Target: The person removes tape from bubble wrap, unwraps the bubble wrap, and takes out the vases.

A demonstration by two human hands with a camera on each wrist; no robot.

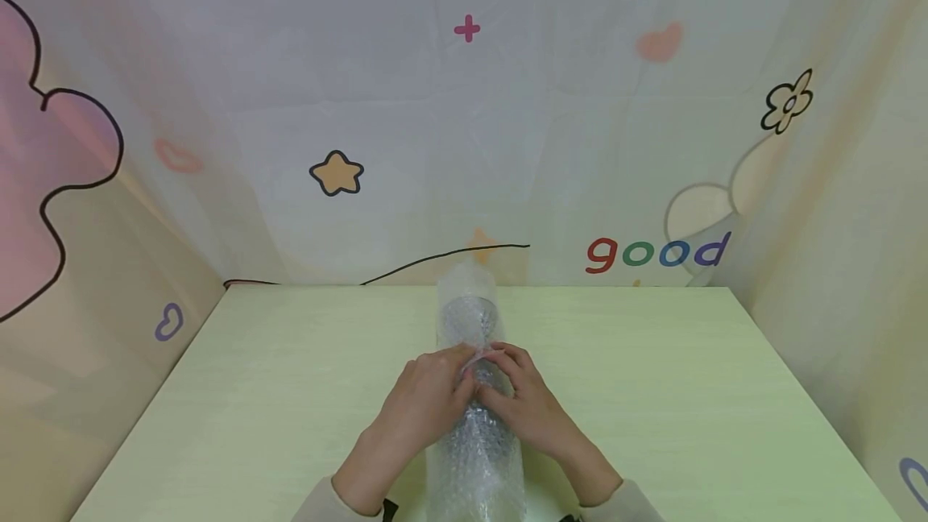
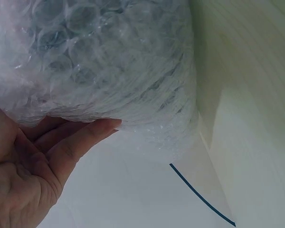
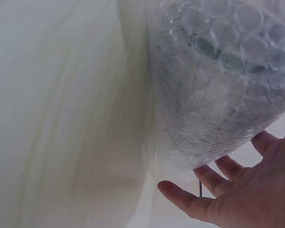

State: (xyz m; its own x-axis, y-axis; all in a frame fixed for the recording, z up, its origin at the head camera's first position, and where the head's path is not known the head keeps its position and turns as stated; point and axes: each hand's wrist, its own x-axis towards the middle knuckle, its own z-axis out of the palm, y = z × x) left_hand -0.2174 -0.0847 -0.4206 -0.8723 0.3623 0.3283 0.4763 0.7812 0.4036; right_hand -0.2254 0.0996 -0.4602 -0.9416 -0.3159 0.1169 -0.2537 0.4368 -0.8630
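Observation:
A long cylindrical bundle in clear bubble wrap [image 1: 474,457] lies lengthwise on the table, a dark shape showing through the layers. Both hands meet on top of it. A raised fold of film, slightly pinkish, stands between their fingertips. My left hand [image 1: 428,397] pinches this fold from the left side; in the left wrist view its fingers [image 2: 80,140] lie along the wrap's end. From the right, my right hand [image 1: 532,409] pinches the fold too, while its outer fingers [image 3: 185,199] are spread. The thumbs' contact is hidden in both wrist views.
The pale green table [image 1: 254,393] extends to either side of the bundle. Behind it hangs a cloth backdrop [image 1: 406,103] printed with stars, hearts and the word "good". More cloth borders the table left and right. The bundle's far end reaches the table's back edge.

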